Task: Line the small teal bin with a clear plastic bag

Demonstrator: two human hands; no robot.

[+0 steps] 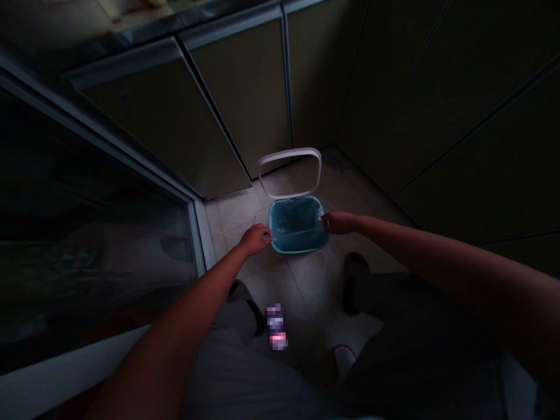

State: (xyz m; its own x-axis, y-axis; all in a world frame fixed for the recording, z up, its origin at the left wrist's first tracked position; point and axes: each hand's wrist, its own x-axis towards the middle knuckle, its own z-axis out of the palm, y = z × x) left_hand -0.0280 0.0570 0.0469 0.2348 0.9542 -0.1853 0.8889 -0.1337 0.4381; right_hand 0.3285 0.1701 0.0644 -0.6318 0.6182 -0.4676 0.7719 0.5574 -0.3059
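A teal trash bin (299, 249) stands on the tiled floor in front of me. Its pale pink rim ring (289, 154) is tipped up at the far side. What looks like a thin, clear plastic bag (301, 234) stretches across the bin's mouth. At the left edge of the bin, my left hand (256, 238) is closed with the fingers pinched on the bag. On the opposite edge my right hand (340, 222) pinches the bag too, and a loose bit of film shows beside it. Dim light hides the fine detail at the fingertips.
Cabinet doors (240, 87) rise behind the bin, with a dark panelled wall (437, 105) on the right. A framed glass door (199, 233) is at the left. Between my feet lies a blurred-out small object (277, 326). A red-edged white item (345, 361) is near my leg.
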